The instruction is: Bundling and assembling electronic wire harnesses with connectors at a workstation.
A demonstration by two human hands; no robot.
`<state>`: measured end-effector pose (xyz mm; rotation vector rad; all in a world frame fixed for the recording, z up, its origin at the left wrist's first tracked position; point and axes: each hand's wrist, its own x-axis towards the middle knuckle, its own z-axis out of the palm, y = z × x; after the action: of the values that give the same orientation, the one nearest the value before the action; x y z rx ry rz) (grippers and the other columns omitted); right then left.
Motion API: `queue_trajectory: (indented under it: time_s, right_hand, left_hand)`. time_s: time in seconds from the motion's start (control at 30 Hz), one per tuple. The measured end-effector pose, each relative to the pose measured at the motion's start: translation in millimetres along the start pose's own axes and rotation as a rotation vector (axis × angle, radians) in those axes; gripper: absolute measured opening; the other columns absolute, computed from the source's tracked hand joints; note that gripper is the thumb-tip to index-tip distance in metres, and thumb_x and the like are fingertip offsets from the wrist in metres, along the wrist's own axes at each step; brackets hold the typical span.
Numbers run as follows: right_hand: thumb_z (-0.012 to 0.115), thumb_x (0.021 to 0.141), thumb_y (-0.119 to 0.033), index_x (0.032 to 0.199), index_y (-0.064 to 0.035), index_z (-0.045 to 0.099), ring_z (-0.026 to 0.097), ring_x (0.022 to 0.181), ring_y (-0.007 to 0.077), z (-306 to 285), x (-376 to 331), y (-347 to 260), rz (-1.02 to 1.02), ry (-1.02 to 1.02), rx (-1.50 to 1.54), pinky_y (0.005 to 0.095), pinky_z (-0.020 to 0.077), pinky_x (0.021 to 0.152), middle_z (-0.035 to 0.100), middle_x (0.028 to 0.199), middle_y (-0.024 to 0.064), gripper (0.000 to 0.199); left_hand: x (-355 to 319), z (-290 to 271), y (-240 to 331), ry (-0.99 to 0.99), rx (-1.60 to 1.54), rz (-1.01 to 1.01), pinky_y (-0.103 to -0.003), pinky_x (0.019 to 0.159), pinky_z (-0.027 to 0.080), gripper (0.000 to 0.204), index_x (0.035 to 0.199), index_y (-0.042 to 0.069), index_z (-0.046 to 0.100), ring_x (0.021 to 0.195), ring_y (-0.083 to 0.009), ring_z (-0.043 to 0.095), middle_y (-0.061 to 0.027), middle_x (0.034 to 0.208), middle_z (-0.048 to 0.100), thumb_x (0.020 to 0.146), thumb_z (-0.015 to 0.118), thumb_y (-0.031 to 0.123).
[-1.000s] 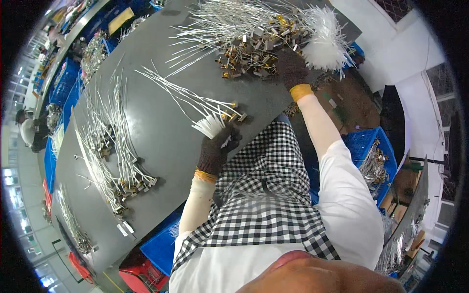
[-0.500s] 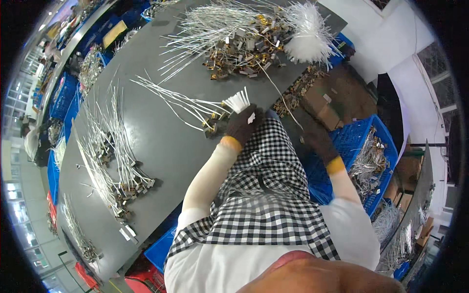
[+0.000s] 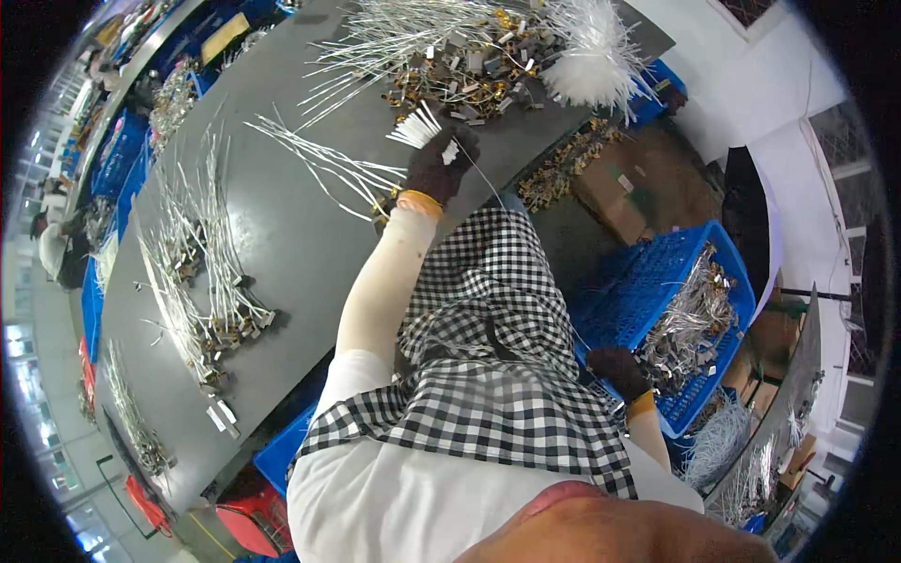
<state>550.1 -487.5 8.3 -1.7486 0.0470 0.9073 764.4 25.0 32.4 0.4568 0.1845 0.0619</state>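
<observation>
My left hand (image 3: 441, 169), in a dark glove with a yellow cuff, is closed around a fan of short white tubes (image 3: 415, 128) above the grey table, close to the big heap. A thin pale wire (image 3: 481, 174) slants away from that hand toward my lap. Down on the right, my right hand (image 3: 618, 370), gloved alike, is closed beside the blue basket; a thin wire end runs into its fingers. Next to my left hand lie several white wires (image 3: 343, 169) with small brass-coloured ends, partly hidden by the hand.
A large heap of wired metal parts (image 3: 469, 70) and a bundle of white strands (image 3: 593, 61) cover the table's far side. More wired parts (image 3: 225, 328) lie at left. The blue basket (image 3: 619, 281) holds silvery wired pieces; a cardboard box (image 3: 610, 192) stands beyond it.
My left hand has moved up and slightly left with the white tubes, nearer the heap. My right hand has dropped down toward me beside the basket, drawing the wire along.
</observation>
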Motion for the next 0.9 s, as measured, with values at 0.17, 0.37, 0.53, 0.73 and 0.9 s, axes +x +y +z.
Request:
queue_trajectory:
  time_s: [0.17, 0.37, 0.53, 0.73, 0.9]
  right_hand:
    - [0.065, 0.088, -0.017, 0.097, -0.0045, 0.074, 0.066, 0.082, 0.0187, -21, 15, -4, -0.705, -0.054, -0.746, 0.032, 0.0529, 0.071, 0.069, 0.095, 0.0106, 0.017]
    - [0.065, 0.088, -0.016, 0.099, -0.0039, 0.073, 0.065, 0.081, 0.0185, -19, 12, -15, -0.542, -0.083, -0.615, 0.0323, 0.053, 0.071, 0.07, 0.095, 0.0101, 0.018]
    - [0.068, 0.087, -0.02, 0.098, -0.0026, 0.072, 0.065, 0.083, 0.0159, -3, 35, -27, -0.238, -0.024, -0.464, 0.0313, 0.0526, 0.072, 0.07, 0.097, 0.0097, 0.021]
    - [0.062, 0.091, -0.01, 0.117, 0.0001, 0.063, 0.063, 0.09, 0.0219, 87, 111, -131, -0.319, -0.095, -0.179, 0.0341, 0.0524, 0.082, 0.067, 0.097, 0.0096, 0.028]
    - [0.062, 0.091, -0.008, 0.136, -0.0013, 0.05, 0.054, 0.119, 0.0234, 174, 177, -225, -0.582, -0.119, -0.258, 0.035, 0.0451, 0.099, 0.055, 0.132, 0.0156, 0.047]
  left_hand:
    - [-17, 5, 27, -0.036, 0.681, 0.366, -0.037, 0.091, 0.055, 0.038, 0.122, -0.001, 0.055, 0.104, -0.0228, 0.065, -0.0109, 0.11, 0.066, 0.086, 0.068, 0.002]
    - [-29, 12, 43, -0.02, 0.686, 0.353, -0.035, 0.092, 0.055, 0.036, 0.123, -0.001, 0.057, 0.107, -0.0214, 0.064, -0.0111, 0.116, 0.065, 0.088, 0.064, -0.003]
    - [-36, -11, 49, -0.065, 0.68, 0.301, -0.034, 0.095, 0.052, 0.029, 0.124, -0.001, 0.057, 0.103, -0.0215, 0.064, -0.0105, 0.117, 0.066, 0.097, 0.056, 0.011]
    - [-100, 22, 29, -0.101, 1.581, 0.369, -0.033, 0.094, 0.05, 0.029, 0.121, 0.011, 0.064, 0.108, -0.0172, 0.064, -0.0066, 0.116, 0.068, 0.094, 0.063, 0.021]
    - [-138, -2, 30, -0.148, 1.411, 0.708, -0.042, 0.093, 0.052, 0.031, 0.121, 0.008, 0.064, 0.107, -0.0297, 0.065, -0.0163, 0.115, 0.067, 0.09, 0.065, 0.014]
